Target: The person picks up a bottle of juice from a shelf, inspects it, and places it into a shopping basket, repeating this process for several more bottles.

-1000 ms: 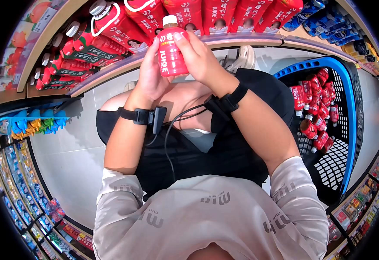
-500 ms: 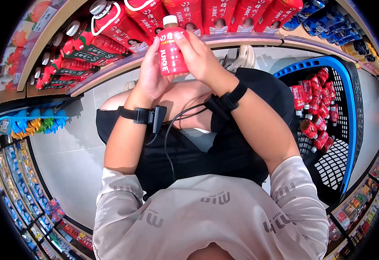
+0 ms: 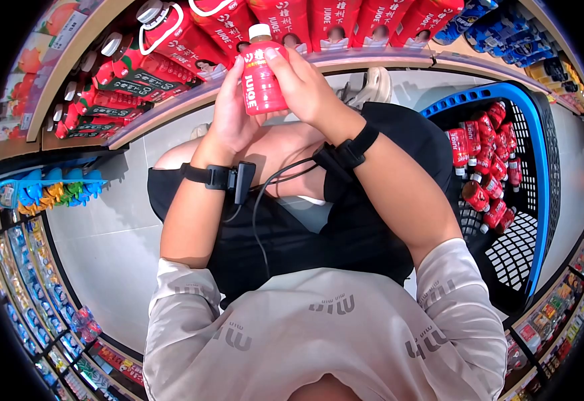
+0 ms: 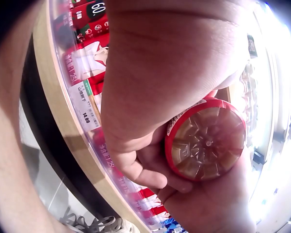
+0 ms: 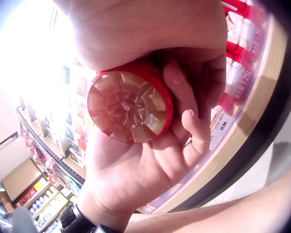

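Note:
In the head view a small red juice bottle [image 3: 262, 83] with a white cap stands nearly upright between both hands, its label turned to the wearer. The left hand [image 3: 228, 113] grips its left side, and the right hand [image 3: 311, 90] wraps its right side with the thumb across the label. Both wrist views look at the bottle's clear ribbed base [image 4: 206, 143], framed by the red wrap, with curled fingers [image 5: 182, 92] behind it. To the right, several similar small bottles [image 3: 484, 157] lie in a black basket with a blue rim [image 3: 544, 194].
Ahead, a shelf edge [image 3: 238, 85] runs below a row of large red juice bottles [image 3: 335, 27]. Blue packs [image 3: 506, 30] stand farther right on it. A blue rack of colourful items [image 3: 71, 187] juts out at the left. The wearer's bent legs [image 3: 392, 174] lie between hands and basket.
Both hands keep their hold on the bottle. The view shifts very slightly, and the bottle sits a touch farther left in it.

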A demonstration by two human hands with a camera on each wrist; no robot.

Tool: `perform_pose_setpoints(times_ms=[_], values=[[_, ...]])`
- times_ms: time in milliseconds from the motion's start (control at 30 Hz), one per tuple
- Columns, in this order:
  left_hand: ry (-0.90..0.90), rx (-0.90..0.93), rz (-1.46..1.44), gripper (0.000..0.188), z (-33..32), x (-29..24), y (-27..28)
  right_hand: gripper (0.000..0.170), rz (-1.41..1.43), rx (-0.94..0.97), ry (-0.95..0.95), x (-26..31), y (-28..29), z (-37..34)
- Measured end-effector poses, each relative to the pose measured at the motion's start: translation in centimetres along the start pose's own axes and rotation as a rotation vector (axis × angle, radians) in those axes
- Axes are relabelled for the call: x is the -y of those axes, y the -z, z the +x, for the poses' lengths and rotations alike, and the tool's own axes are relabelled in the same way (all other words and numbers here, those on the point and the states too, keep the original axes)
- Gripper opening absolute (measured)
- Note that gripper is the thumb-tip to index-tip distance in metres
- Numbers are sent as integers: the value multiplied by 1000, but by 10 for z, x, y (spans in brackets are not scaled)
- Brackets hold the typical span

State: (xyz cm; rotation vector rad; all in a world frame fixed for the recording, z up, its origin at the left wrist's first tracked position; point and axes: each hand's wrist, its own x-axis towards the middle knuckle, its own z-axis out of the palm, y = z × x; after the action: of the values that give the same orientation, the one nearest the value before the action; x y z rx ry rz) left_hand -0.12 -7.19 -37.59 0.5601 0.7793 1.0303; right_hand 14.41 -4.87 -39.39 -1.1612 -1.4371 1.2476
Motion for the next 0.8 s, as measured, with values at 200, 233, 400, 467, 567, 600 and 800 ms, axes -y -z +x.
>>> perform_pose_setpoints(times_ms=[200,233,400,467,567,600,800], values=[[3,-5,-1,57,1,1,1,53,-69,40,-55,-3,1,2],[4,-15,-2,57,1,1,1,53,-67,39,-58,-3,1,2],[4,-25,7,57,1,1,0,54,-70,39,-71,-2,1,2],[6,-26,11,57,1,1,0,55,-59,42,-75,-2,1,2],[20,-33,6,57,2,1,2,56,-73,46,-73,-3,1,2],[24,-28,9,57,2,2,3,56,-73,46,-73,-4,1,3],[31,-38,17,57,2,2,3,56,-83,53,-89,-8,0,4]])
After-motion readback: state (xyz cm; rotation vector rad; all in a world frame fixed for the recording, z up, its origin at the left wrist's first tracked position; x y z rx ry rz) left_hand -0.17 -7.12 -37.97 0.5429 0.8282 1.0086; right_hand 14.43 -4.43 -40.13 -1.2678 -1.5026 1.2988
